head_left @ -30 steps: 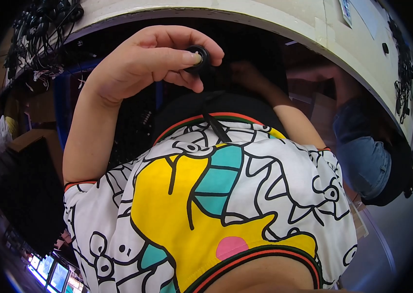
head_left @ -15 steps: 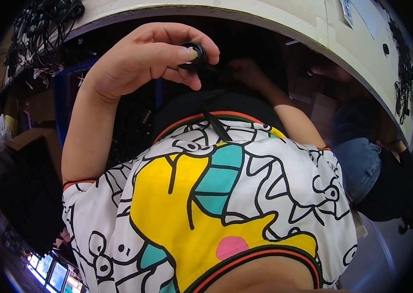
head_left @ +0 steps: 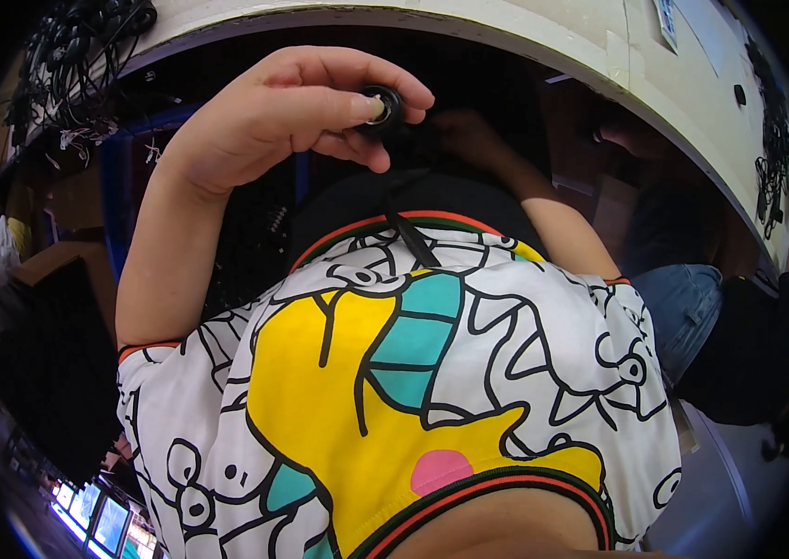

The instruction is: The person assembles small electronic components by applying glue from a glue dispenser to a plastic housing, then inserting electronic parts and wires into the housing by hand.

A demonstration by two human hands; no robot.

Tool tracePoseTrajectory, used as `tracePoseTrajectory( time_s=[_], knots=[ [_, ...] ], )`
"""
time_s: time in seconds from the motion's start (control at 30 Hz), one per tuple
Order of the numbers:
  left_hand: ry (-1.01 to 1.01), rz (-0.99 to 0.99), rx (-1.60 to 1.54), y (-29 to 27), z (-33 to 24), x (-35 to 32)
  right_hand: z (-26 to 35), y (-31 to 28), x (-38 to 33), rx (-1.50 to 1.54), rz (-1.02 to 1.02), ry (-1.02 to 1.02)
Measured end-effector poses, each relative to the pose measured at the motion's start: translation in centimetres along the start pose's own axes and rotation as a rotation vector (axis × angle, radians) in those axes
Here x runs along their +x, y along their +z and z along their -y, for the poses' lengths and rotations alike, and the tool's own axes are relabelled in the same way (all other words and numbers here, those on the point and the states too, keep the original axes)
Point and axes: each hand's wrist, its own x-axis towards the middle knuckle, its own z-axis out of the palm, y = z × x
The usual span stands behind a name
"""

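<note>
The left hand's point(head_left: 287, 116) thumb covers much of the round part's point(head_left: 395, 114) middle. In shade below the counter's point(head_left: 543, 26) near edge, the right hand point(head_left: 465, 137) is dim; whether its fingers grip anything cannot be told. The upper picture edge cuts off the counter's far side, the cables point(head_left: 73, 51) at its left end and a paper point(head_left: 665, 23) toward its right end. A black piece point(head_left: 740, 95) near that end is too small to identify. The dark rim hides part of a co-worker point(head_left: 734, 349).
</note>
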Motion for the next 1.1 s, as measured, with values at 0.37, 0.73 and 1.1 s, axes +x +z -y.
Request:
tracePoseTrajectory(
  time_s=[0.37,0.73,1.1],
  knots=[
    [0.010,0.005,-0.010,-0.1,-0.1,0.0,-1.5,0.4,0.5,0.010,0.031,-0.006],
    [0.172,-0.002,0.164,-0.5,0.1,-0.3,0.7,-0.5,0.0,-0.055,-0.003,0.078],
    [0.159,0.017,0.092,-0.2,-0.2,-0.8,1.7,-0.5,-0.4,0.034,0.014,0.071]
  ],
)
